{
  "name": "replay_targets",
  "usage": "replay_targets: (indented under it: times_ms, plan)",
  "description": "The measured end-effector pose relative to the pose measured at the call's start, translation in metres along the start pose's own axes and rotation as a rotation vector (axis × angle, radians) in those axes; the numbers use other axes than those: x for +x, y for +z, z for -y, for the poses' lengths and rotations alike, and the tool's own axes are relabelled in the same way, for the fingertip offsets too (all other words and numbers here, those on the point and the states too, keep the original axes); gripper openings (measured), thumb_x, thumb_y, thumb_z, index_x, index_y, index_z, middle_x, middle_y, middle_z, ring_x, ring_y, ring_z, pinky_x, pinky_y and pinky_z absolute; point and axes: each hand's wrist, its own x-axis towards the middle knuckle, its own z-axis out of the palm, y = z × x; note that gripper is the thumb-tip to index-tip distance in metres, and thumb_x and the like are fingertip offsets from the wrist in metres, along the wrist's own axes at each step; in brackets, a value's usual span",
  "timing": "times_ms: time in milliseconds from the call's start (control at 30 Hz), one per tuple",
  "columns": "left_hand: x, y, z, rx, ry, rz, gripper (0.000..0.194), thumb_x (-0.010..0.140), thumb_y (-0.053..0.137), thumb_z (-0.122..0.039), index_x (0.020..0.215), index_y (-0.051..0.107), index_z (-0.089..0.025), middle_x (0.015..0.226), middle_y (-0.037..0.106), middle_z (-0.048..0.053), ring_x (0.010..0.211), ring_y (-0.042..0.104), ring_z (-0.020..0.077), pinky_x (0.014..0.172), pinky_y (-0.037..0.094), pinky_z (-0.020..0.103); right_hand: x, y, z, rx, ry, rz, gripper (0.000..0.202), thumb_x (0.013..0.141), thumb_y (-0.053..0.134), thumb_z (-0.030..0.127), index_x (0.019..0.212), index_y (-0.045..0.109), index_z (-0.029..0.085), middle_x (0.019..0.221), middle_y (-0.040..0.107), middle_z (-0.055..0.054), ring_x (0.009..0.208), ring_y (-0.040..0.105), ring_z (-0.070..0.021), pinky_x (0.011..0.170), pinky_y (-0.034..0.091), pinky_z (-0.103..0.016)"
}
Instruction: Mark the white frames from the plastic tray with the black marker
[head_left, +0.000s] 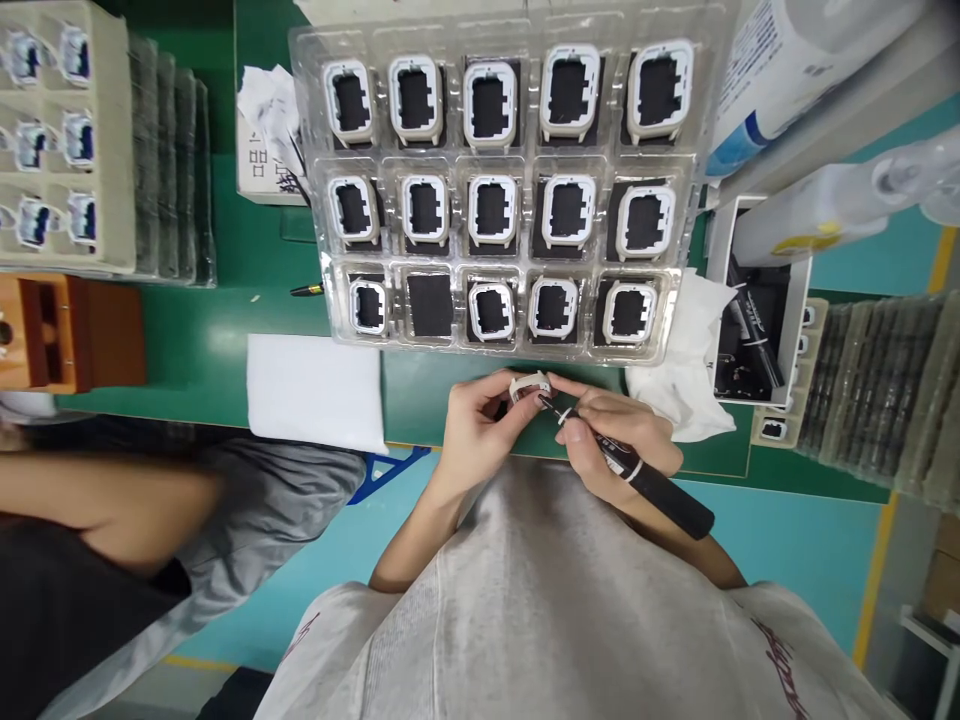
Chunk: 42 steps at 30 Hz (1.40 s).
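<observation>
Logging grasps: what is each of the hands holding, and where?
Left hand pinches a white watch frame by its edges. Right hand grips a black pen near the tip.

Green bench [225, 340], as I see it from the head camera.

On it I can make out a clear blister tray [510, 345] of white frames at centre, a white sheet [315, 392] at the near edge to its left, a small dark pen-like piece [307, 290] between them, a beige tray [112, 140] with stacked clear trays [172, 170] beside it, an orange wooden block [82, 335], a white wipe [686, 375] and an open white box [757, 330].
</observation>
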Motion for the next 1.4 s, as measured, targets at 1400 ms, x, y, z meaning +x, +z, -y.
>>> replay_targets:
  times_ms: [1400]
  plan:
    - [0.001,0.003,-0.01,-0.188,-0.19,-0.133,0.021,0.078,0.104,-0.033,0.084,0.089,-0.021,0.084,0.085,0.002,0.072,0.073,0.0146,0.071,0.06,0.025,-0.004,-0.019,0.002,-0.008,0.013,0.072,0.031,0.097,0.073,0.0,0.112,0.064,0.026,0.085,0.078,0.005,0.063,0.072,-0.0154,0.098,0.08,-0.056]
